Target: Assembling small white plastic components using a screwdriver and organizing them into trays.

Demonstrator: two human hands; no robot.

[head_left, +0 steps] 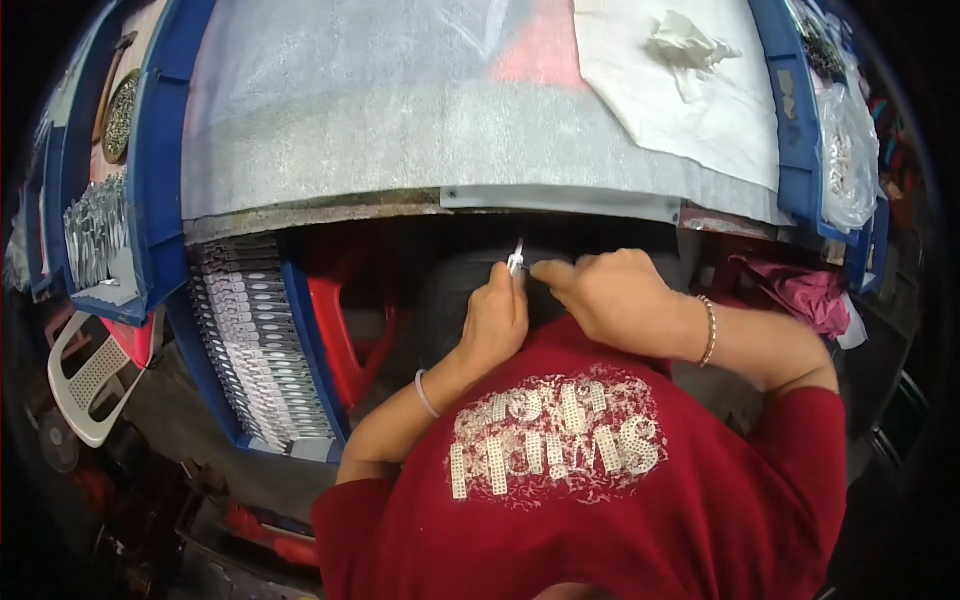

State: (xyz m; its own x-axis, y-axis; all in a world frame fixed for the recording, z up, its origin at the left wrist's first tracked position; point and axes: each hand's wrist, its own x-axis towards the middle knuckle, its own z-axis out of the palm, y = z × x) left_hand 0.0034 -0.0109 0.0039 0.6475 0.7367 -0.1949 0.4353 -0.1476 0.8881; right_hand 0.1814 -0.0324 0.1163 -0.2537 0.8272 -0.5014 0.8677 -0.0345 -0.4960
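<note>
Just in front of the table's near edge, low over my lap, both hands meet. My left hand (494,318) is closed, pinching a small, slim white-and-silver piece (516,262) between thumb and fingers; its narrow tip points away from me. From the right, my right hand (622,300) comes up to the piece, its fingers curled and the index fingertip almost against its side. Something thin and dark shows at that fingertip, too small to name. The kind of piece is too small to make out.
A pale sheet covers the table (330,140), with a white cloth (690,120) and crumpled tissue (690,48) on it. Blue bins (160,170) stand at both sides. Below left, a blue tray (325,385) holds rows of metal pieces beside a red chair (335,330).
</note>
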